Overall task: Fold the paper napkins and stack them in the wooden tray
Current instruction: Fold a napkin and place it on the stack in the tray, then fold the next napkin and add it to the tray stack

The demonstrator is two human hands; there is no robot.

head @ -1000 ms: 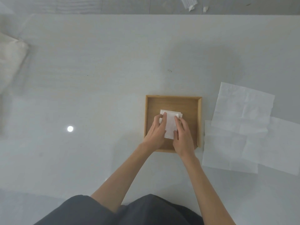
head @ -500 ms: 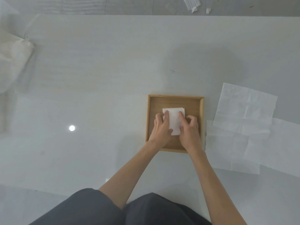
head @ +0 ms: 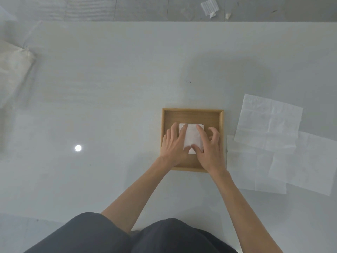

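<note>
A square wooden tray point(head: 191, 114) lies on the pale table in front of me. Inside it sits a small stack of folded white napkins point(head: 192, 136). My left hand point(head: 174, 145) rests on the stack's left side with fingers straight. My right hand point(head: 209, 150) presses the right side with its index finger and thumb, the other fingers loosely curled. Both hands hide the stack's lower corners and the tray's near rim.
Three unfolded white napkins point(head: 269, 125) overlap on the table right of the tray. A cream cloth bag point(head: 12, 70) lies at the far left edge. Paper scraps point(head: 209, 7) lie on the floor beyond the table. A light reflection point(head: 78, 148) glints left of the tray.
Both hands have slid a little up the stack and now sit flatter on it. The right hand's outer fingers have spread toward the tray's right wall.
</note>
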